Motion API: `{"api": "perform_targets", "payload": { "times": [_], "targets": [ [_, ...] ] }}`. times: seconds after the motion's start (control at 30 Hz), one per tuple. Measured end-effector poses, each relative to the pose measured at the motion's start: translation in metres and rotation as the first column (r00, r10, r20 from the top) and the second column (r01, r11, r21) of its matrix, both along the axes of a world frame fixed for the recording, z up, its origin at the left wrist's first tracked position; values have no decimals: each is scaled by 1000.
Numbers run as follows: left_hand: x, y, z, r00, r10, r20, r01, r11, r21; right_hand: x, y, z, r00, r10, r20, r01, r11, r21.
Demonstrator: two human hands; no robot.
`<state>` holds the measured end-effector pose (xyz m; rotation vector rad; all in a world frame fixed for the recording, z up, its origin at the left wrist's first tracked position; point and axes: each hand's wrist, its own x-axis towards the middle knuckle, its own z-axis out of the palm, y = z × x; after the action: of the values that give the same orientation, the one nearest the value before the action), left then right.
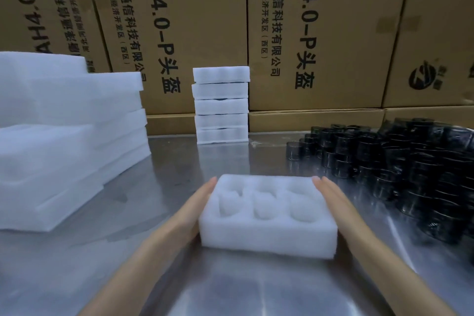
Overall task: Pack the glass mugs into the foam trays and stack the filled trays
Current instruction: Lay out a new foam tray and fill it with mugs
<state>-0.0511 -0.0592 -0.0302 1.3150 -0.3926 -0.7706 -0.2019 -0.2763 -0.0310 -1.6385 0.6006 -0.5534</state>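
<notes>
1. Empty six-pocket foam tray (266,215) is clamped between left hand (197,202) and right hand (336,200), fingers straight, flat against its sides.
2. Glass mugs (400,161) are massed right of the grip.
3. Filled tray stack (221,105) is seen beyond the grip.

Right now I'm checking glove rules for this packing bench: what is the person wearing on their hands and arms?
Nothing shows on either: the left hand and right hand are bare, without gloves, rings or a watch. Both forearms are bare to the picture's lower edge; no sleeves in view.
</notes>
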Motion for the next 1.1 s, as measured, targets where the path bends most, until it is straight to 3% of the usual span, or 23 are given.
{"api": "perform_targets", "payload": {
  "times": [0.07,0.13,0.2,0.3,0.37,0.63,0.77,0.9,1.0,1.1],
  "targets": [
    [0,2,9,993,-69,91,54,986,160,0,-13,-3,998,27,60,-39,977,209],
    [6,-2,11,981,-54,187,-2,959,284,-4,-21,-1,998,12,66,-32,951,309],
    [6,-12,7,967,51,248,-112,965,236,-6,-24,0,998,-41,46,26,957,288],
    [2,-30,-12,989,115,96,-114,993,-11,-4,-24,1,995,-94,14,89,974,210],
    [-1,-34,-16,990,130,49,-125,988,-87,-4,-25,2,992,-130,-6,129,980,155],
    [0,-31,-14,942,220,253,-217,975,-39,-3,-28,6,987,-132,-89,142,982,122],
    [-2,-32,-14,923,262,283,-271,962,-8,2,-37,4,970,-242,5,243,970,-18],
    [1,-31,-19,889,289,356,-309,951,0,2,-61,13,898,-441,7,399,806,-437],
    [2,-31,-21,870,293,398,-324,946,11,3,-78,26,831,-541,-131,289,621,-729],
    [2,-30,-21,846,297,443,-335,942,9,0,-92,40,655,-739,-159,149,333,-931]
  ]
}}
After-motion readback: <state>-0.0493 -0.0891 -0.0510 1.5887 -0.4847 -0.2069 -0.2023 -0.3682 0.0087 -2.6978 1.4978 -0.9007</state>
